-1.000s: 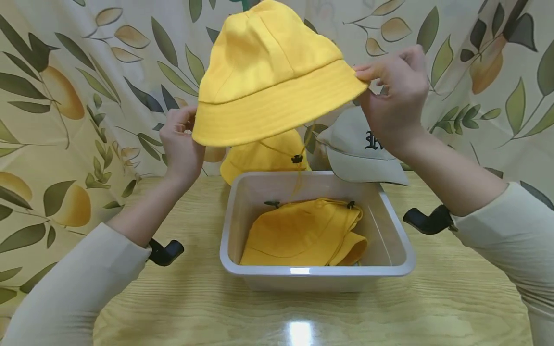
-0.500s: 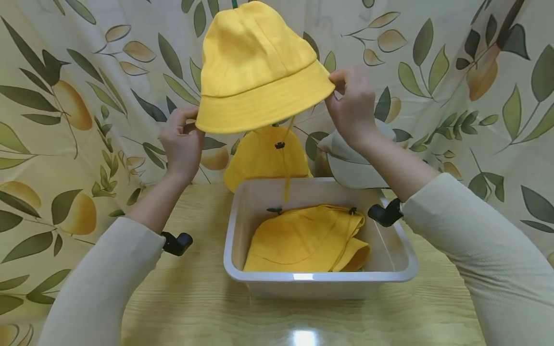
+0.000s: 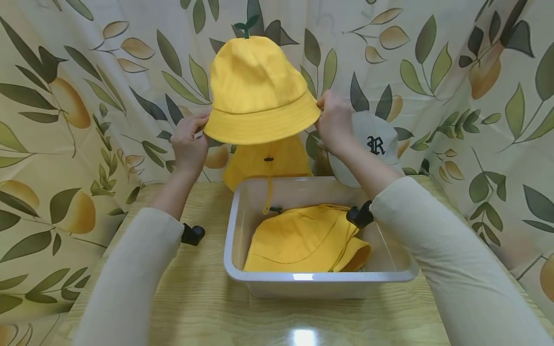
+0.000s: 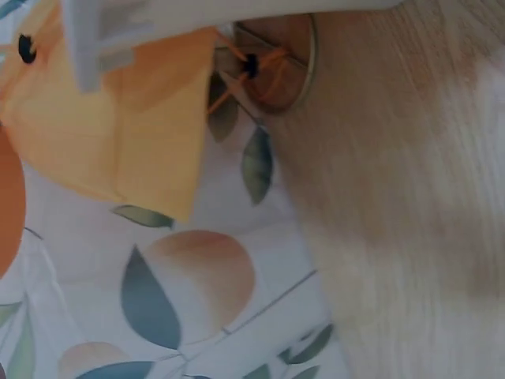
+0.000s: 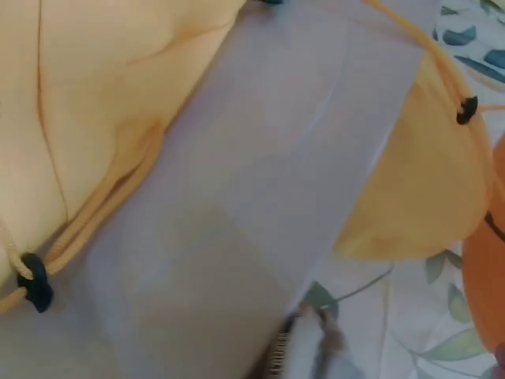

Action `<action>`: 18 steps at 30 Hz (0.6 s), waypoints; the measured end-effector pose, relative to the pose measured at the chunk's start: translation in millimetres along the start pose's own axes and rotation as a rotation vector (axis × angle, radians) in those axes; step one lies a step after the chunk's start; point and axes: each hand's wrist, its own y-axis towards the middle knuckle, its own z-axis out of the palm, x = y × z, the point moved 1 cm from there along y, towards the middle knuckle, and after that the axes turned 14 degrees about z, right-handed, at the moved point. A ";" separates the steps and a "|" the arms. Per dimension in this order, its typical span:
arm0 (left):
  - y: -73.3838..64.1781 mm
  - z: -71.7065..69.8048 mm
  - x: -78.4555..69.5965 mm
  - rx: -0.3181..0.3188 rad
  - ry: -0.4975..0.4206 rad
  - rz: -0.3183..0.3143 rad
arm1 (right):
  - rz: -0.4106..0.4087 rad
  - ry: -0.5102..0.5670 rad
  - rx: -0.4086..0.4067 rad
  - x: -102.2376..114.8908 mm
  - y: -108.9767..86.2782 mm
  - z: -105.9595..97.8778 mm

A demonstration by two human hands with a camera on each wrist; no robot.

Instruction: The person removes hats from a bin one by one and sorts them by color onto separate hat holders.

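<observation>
A yellow bucket hat (image 3: pixel 259 91) with a green sprout on top is held up in the air, its brim facing me. My left hand (image 3: pixel 190 139) pinches the brim's left edge, and my right hand (image 3: pixel 335 120) pinches the right edge. From under the hat dangles a yellow chin cord (image 3: pixel 270 187) with a black toggle. Behind it a second yellow hat (image 3: pixel 242 168) stands at the back of the table. More yellow hats (image 3: pixel 298 240), folded, lie inside the white plastic bin (image 3: pixel 303 277) below. In the right wrist view, yellow cloth (image 5: pixel 95 79) with a looped cord shows.
A pale grey cap (image 3: pixel 376 139) with a black letter on its front stands behind the bin's right back corner. The wooden table (image 3: pixel 207 307) carries the bin, and a leaf-patterned curtain (image 3: pixel 130 96) encloses the back and sides.
The held hat has come down and turned more level, its sprout now in sight. My right hand has moved left and down; my left hand has shifted slightly right.
</observation>
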 end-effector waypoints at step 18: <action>-57.5 20.5 23.0 0.277 0.096 0.026 | 0.019 -0.244 0.266 -39.6 -15.3 30.0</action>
